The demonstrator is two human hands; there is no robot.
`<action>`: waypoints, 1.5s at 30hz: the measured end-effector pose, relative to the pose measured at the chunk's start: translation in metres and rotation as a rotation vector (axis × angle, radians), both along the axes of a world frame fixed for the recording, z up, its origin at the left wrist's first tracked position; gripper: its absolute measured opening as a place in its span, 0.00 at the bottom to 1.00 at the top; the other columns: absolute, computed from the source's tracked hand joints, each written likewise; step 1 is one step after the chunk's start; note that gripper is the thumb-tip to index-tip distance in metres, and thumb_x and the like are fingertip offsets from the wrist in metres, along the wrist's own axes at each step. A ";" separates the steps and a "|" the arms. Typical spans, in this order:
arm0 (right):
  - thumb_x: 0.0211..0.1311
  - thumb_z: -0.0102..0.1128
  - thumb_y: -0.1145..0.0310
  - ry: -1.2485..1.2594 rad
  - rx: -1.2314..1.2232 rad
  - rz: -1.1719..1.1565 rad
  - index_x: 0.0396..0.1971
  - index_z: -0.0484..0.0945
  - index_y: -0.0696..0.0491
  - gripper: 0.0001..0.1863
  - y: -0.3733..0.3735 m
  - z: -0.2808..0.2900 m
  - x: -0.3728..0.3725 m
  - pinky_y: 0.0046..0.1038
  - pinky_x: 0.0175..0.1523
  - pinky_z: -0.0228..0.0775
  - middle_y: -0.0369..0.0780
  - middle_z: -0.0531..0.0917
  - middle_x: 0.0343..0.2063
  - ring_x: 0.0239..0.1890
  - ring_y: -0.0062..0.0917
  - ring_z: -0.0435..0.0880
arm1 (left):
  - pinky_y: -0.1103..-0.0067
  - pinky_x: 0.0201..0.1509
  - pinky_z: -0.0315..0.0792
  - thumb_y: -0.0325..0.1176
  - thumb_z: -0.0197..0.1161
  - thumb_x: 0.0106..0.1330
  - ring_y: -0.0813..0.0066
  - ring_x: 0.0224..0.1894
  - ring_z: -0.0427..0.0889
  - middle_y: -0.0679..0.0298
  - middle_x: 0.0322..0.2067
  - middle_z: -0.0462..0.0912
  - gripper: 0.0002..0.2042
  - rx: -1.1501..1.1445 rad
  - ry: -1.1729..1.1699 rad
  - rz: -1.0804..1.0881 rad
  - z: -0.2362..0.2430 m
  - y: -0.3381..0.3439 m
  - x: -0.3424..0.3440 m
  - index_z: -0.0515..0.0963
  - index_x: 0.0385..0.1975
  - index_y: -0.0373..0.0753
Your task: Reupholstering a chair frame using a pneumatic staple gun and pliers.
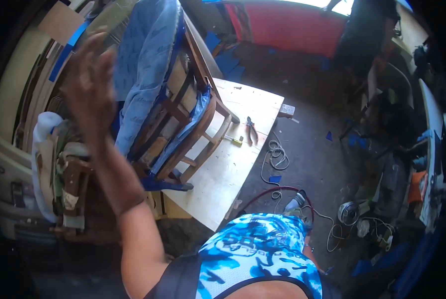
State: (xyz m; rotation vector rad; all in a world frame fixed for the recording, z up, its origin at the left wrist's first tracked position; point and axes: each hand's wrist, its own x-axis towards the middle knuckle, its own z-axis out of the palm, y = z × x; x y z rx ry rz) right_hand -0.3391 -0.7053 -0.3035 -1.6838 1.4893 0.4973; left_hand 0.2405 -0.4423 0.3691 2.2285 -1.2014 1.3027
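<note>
My left hand [91, 87] is raised at the left, blurred, its fingers apart and holding nothing I can see. It is nearest to the blue fabric [150, 65] draped over the back of a wooden chair [208, 129]. The chair lies tipped on a white-topped table [208, 204], its frame and legs showing. Low beside my body, my right hand [307, 230] is mostly hidden by my patterned shirt. It seems closed on a grey tool with a dark end, which looks like an air staple gun [296, 200]; a dark red hose [262, 193] runs beside it.
Pliers [252, 130] and a yellow-handled screwdriver [234, 140] lie on the table. Pale cord [277, 154] coils on the dark floor among blue scraps [275, 179]. Another person [365, 35] stands at the far right. Boards and rolled material [46, 124] crowd the left side.
</note>
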 end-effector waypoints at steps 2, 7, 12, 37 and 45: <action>0.51 0.72 0.47 0.047 0.047 -0.038 0.48 0.81 0.61 0.33 -0.023 -0.004 0.004 0.39 0.44 0.81 0.51 0.88 0.38 0.40 0.37 0.89 | 0.64 0.61 0.72 0.49 0.53 0.76 0.46 0.57 0.81 0.46 0.54 0.82 0.23 -0.076 0.204 0.209 -0.027 -0.034 0.042 0.76 0.59 0.38; 0.54 0.72 0.52 0.023 0.165 -0.180 0.42 0.79 0.63 0.28 -0.118 -0.004 0.010 0.38 0.35 0.80 0.47 0.85 0.28 0.29 0.35 0.87 | 0.61 0.61 0.72 0.54 0.51 0.75 0.42 0.58 0.78 0.41 0.55 0.79 0.29 -0.114 0.439 0.502 -0.113 -0.012 0.133 0.72 0.60 0.32; 0.58 0.71 0.65 -0.205 0.191 -0.568 0.30 0.74 0.57 0.14 -0.212 -0.026 -0.021 0.32 0.14 0.71 0.38 0.76 0.18 0.12 0.28 0.77 | 0.59 0.61 0.71 0.58 0.57 0.70 0.38 0.58 0.77 0.38 0.55 0.78 0.35 0.046 0.367 0.721 -0.123 -0.047 0.113 0.70 0.64 0.32; 0.53 0.70 0.41 0.094 0.004 0.514 0.46 0.80 0.63 0.37 -0.380 -0.029 0.188 0.42 0.52 0.75 0.57 0.85 0.42 0.48 0.49 0.84 | 0.56 0.32 0.77 0.73 0.44 0.68 0.43 0.33 0.86 0.50 0.31 0.86 0.38 -0.053 -0.070 1.309 -0.165 -0.042 0.129 0.81 0.41 0.39; 0.57 0.70 0.47 -0.007 0.055 0.449 0.51 0.78 0.63 0.34 -0.436 0.069 0.434 0.36 0.52 0.76 0.49 0.86 0.43 0.46 0.36 0.86 | 0.64 0.33 0.76 0.46 0.43 0.70 0.48 0.30 0.82 0.52 0.30 0.84 0.22 0.034 -0.225 1.037 -0.149 -0.027 0.117 0.82 0.39 0.36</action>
